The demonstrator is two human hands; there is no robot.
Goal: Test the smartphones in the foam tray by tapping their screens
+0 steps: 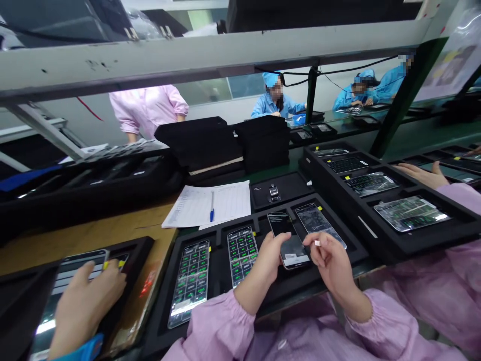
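Observation:
My left hand [267, 259] grips a dark-screened phone [288, 240] by its left edge, holding it tilted over a black foam tray [263, 293]. Just to the right of the phone's lower end, my right hand [330, 260] pinches a tiny white piece [316, 243] between thumb and fingertip. Two phones with green grid screens [191, 281] [242, 254] lie in the tray's left slots. Another phone [319, 223] lies in the slot to the right of the held one.
A co-worker's hand [84, 301] rests on a phone in a tray at the left. Another person's hand [423, 175] reaches over a tray of phones [409, 213] at the right. A paper sheet with a blue pen [212, 205] lies behind. Black cases and several workers stand beyond.

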